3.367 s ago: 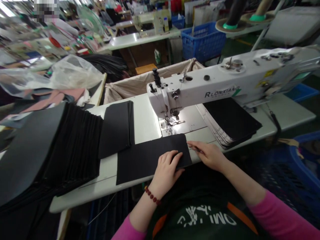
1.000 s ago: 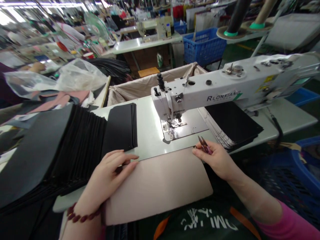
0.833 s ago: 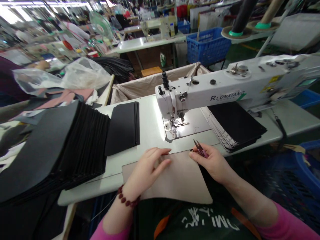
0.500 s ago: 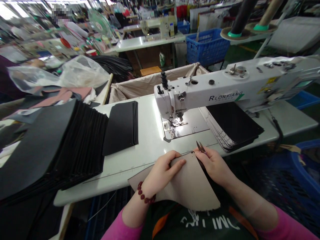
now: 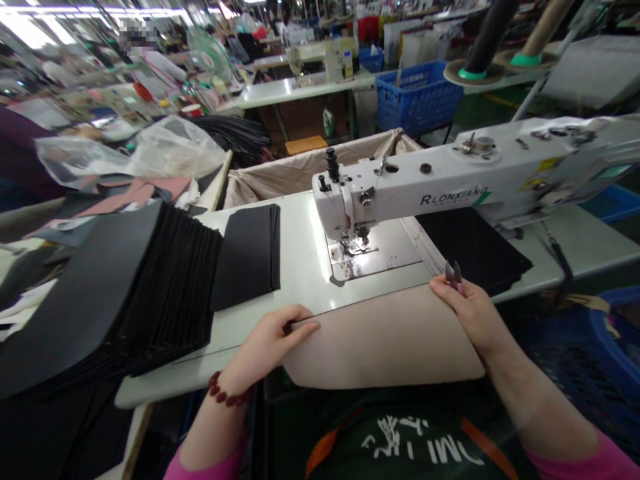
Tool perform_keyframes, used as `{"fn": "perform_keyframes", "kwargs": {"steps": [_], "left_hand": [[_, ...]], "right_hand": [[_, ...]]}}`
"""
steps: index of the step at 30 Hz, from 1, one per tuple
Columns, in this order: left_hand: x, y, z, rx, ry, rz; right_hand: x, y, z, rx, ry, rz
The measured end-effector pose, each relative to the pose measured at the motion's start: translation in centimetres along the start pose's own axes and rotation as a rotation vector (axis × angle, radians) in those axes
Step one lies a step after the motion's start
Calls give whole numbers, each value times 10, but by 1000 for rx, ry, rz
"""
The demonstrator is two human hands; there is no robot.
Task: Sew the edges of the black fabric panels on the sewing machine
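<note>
A beige-backed panel (image 5: 385, 340) with a thin dark edge is stretched between my hands at the table's front edge. My left hand (image 5: 273, 343) pinches its upper left corner between thumb and fingers. At the upper right corner, my right hand (image 5: 467, 307) grips the panel and also keeps small thread snips (image 5: 454, 275) tucked in its fingers, blades pointing up. Just beyond the panel stands a white sewing machine (image 5: 400, 190), its needle area lit over a metal plate (image 5: 373, 257). I cannot make out the panel's other face.
A tall stack of black panels (image 5: 120, 280) leans at the left, beside a smaller black pile (image 5: 247, 257). More black panels (image 5: 470, 243) lie under the machine arm. A blue basket (image 5: 610, 347) stands at the right. Behind the table hangs a beige cloth bin (image 5: 280, 177).
My hands have moved apart, the left to the left and the right to the right and slightly up. The panel, earlier angled and bunched, is now spread out lengthwise.
</note>
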State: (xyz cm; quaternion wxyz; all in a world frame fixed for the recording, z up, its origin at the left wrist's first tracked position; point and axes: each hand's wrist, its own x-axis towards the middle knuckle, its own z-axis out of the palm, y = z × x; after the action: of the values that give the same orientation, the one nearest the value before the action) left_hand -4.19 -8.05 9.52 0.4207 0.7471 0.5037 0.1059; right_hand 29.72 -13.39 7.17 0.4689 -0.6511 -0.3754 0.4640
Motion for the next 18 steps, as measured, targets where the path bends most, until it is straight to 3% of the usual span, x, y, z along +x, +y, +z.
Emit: {"fn": "perform_keyframes", "kwargs": {"steps": [5,12,18], "left_hand": [[-21,-31,-26,-90,29,-77],[-35,-31,-23,-364,190,-146],[-38,-28,-17,-593,252,-188]], "right_hand": [[7,9,-12,65,107,75],[14,19,-5,41,122,93],[16,21,-1,103,135,193]]}}
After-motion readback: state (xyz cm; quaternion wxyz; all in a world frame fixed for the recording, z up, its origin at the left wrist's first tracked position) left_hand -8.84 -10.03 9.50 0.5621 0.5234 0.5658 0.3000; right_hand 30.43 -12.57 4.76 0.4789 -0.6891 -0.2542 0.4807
